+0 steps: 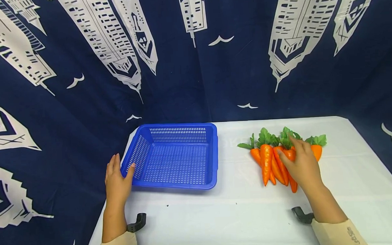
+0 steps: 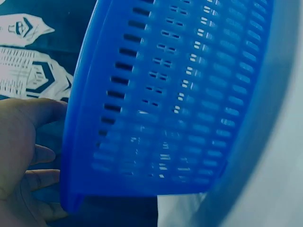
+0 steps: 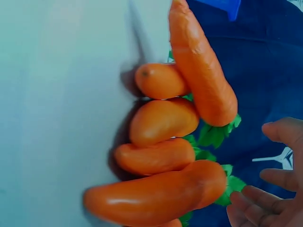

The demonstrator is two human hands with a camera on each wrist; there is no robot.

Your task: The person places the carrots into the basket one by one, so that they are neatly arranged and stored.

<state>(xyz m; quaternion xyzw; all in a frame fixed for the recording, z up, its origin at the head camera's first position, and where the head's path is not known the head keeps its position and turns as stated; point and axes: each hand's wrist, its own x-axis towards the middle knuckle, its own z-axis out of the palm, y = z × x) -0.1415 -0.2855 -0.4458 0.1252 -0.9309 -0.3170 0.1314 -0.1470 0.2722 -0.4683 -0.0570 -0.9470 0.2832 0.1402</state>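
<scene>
Carrots (image 1: 266,164) lie roughly front-to-back, tips nearer, leaves (image 1: 264,136) farther

left hand (image 1: 116,181): fingers straight, thumb apart | right hand (image 1: 302,165): fingers loosely bent

Tapered orange carrots (image 1: 267,163) with green leaves (image 1: 264,137) are piled right of an upright rectangular blue plastic basket (image 1: 176,163).

Bright, even head view; dimmer, bluish wrist views, glints on carrots (image 3: 161,157).
</scene>
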